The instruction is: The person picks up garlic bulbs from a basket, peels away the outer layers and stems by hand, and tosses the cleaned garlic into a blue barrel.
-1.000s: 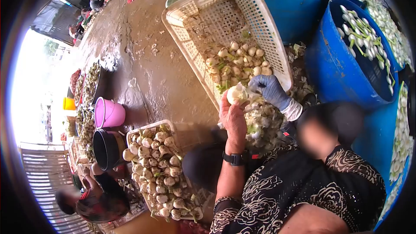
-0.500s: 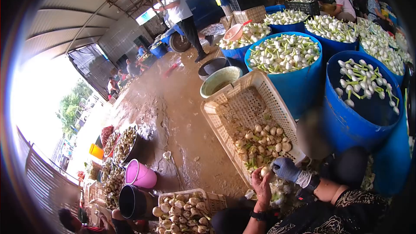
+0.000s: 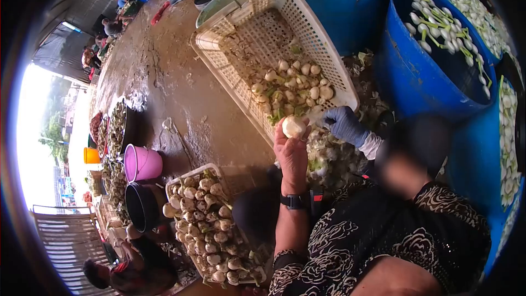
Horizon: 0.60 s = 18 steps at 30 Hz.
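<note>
My bare left hand point(image 3: 293, 156) holds a round, pale bulb point(image 3: 294, 126) between its fingers, near the lower edge of a cream plastic crate point(image 3: 219, 71). Just right of the bulb is my right hand point(image 3: 346, 126) in a blue-grey glove, its fingers curled; whatever they hold is too small to make out. Inside the crate lies a heap of bulbs point(image 3: 290, 87) with short green stems. Pale peelings point(image 3: 323, 153) are piled below and between my hands.
A second crate point(image 3: 170, 186) full of untrimmed bulbs stands lower left, near a pink bucket point(image 3: 143, 163) and a black bucket point(image 3: 143, 206). Blue tubs point(image 3: 411, 71) with trimmed bulbs line the right. A person point(image 3: 129, 268) sits at the lower left.
The view has tilted down and turned, so the crates and tubs appear shifted. My left hand now shows the bulb raised and turned up, with my gloved hand slightly apart from it.
</note>
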### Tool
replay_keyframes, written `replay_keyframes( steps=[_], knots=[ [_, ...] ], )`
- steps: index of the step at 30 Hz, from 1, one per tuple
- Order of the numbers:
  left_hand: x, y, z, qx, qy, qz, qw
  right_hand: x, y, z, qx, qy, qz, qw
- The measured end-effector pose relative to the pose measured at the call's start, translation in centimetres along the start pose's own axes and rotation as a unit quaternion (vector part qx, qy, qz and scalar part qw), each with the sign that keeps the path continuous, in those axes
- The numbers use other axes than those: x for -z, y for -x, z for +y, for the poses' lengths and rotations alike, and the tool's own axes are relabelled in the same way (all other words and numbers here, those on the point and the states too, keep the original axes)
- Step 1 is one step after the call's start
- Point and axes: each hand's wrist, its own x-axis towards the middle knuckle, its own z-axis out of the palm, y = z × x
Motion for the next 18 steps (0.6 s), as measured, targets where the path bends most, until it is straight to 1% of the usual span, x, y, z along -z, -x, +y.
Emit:
replay_keyframes(
  steps=[1, 2, 3, 4, 6, 8, 10, 12, 14, 18],
  knots=[
    [-0.1, 0.0, -0.2, -0.008, -0.006, -0.008, 1.0, -0.3, -0.1, -0.2, -0.008, -0.002, -0.001, 1.0],
    [-0.3, -0.1, -0.4, -0.017, -0.012, -0.018, 1.0, -0.7, -0.4, -0.6, 0.05, -0.1, 0.037, 0.993],
    [-0.6, -0.1, -0.4, -0.004, -0.029, -0.001, 1.0, -0.9, -0.6, -0.9, 0.109, -0.196, 0.076, 0.972],
    [-0.5, -0.1, -0.7, 0.001, -0.029, -0.001, 1.0, -1.0, -0.6, -1.2, 0.105, -0.196, 0.078, 0.972],
    [-0.4, -0.2, -1.4, -0.042, -0.159, 0.038, 0.986, -0.8, -0.6, -2.0, 0.169, -0.067, 0.104, 0.978],
    [-0.5, 0.1, -2.1, -0.045, -0.182, 0.047, 0.981, -1.0, -0.5, -2.4, 0.146, -0.045, 0.114, 0.982],
    [-0.6, 0.5, -2.4, -0.059, -0.26, 0.069, 0.961, -1.2, -0.4, -2.5, 0.1, 0.02, 0.105, 0.989],
    [0.0, 0.6, -3.0, -0.059, -0.262, 0.069, 0.961, -1.4, -0.4, -2.6, 0.087, 0.026, 0.108, 0.99],
    [0.1, 0.7, -3.4, -0.072, -0.292, 0.073, 0.951, -1.5, -0.5, -2.4, 0.052, 0.033, 0.079, 0.995],
    [-0.2, 0.7, -3.4, -0.066, -0.288, 0.067, 0.953, -1.7, -0.6, -2.1, 0.028, 0.014, 0.097, 0.995]
  ],
)
